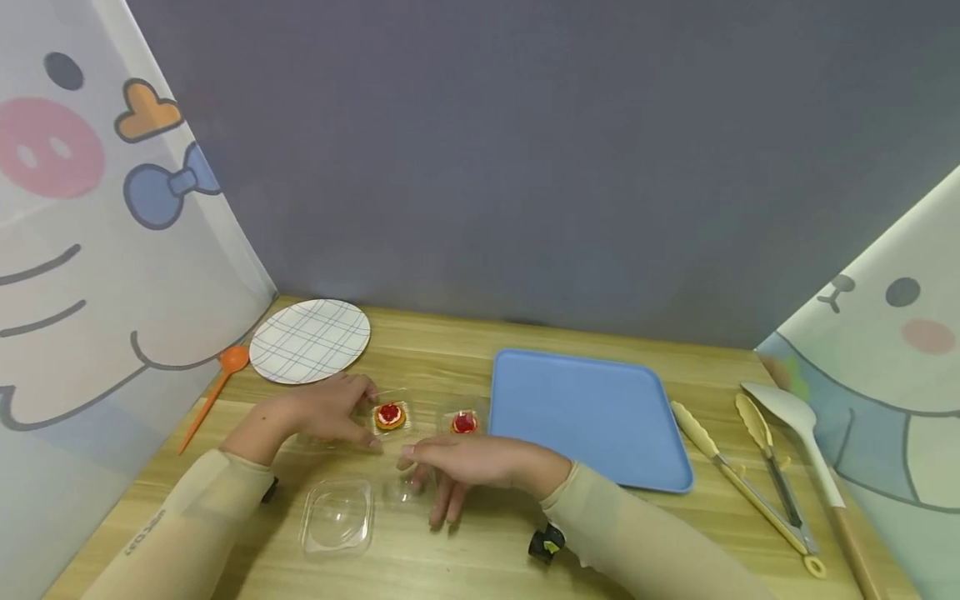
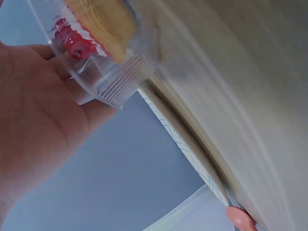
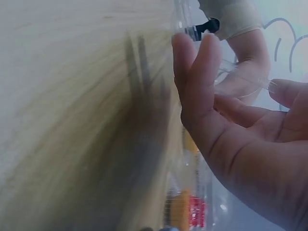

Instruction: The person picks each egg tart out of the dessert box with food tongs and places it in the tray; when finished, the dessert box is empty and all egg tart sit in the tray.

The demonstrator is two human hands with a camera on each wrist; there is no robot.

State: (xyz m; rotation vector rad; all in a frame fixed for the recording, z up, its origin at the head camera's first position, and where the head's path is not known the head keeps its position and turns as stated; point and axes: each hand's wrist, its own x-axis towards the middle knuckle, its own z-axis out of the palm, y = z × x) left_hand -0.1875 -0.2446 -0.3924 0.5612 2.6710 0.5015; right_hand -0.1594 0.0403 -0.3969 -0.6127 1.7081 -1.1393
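A small tart [image 1: 389, 416] with a red and white top sits in a clear plastic box [image 2: 127, 79]. My left hand [image 1: 333, 408] grips this box from its left side, with the fingertips at the back and the thumb near the front. My right hand [image 1: 472, 462] pinches a clear plastic lid [image 3: 246, 78] between thumb and fingers, in front of the boxes and above the table. Just behind the right hand, a second red-topped tart [image 1: 464, 422] sits in another clear box. A separate clear lid [image 1: 337, 517] lies on the table nearer to me.
A blue tray [image 1: 577, 417] lies right of the tarts. At the back left are a checked white plate [image 1: 310, 342] and an orange spoon [image 1: 217, 392]. On the right lie tongs [image 1: 738, 483], smaller tongs [image 1: 768, 450] and a white spatula [image 1: 806, 433] with a wooden handle.
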